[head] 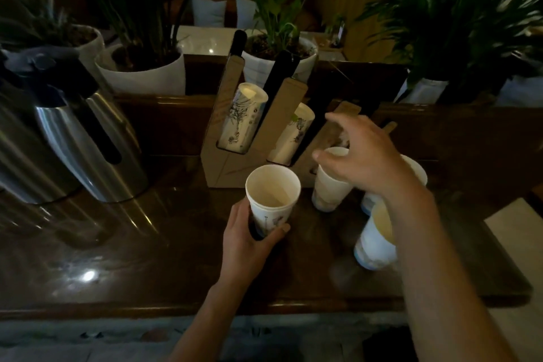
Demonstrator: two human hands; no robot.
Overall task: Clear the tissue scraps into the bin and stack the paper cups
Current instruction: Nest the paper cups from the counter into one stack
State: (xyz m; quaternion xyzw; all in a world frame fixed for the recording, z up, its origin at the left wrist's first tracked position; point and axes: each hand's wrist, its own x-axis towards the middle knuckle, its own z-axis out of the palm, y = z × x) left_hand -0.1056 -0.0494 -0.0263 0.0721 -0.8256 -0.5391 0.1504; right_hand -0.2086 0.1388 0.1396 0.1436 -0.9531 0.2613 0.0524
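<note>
Cups are the main things on the dark wooden counter [147, 244], and the cardboard cup holder [232, 167] at its back edge serves as the landmark. Just in front of the holder, the left hand [249, 241] is wrapped around the lower part of a printed paper cup [271, 200], holding it upright with its mouth open. To the right of that, in front of the holder's right end, the right hand [364, 156] hovers with fingers spread over a plain white cup [329, 185]; whether it touches the rim is unclear. Two more cups [373, 244] sit further right, partly hidden by the forearm. Left of the holder stands a steel thermos [88, 138]. Potted plants [141, 67] line the ledge behind the holder.
</note>
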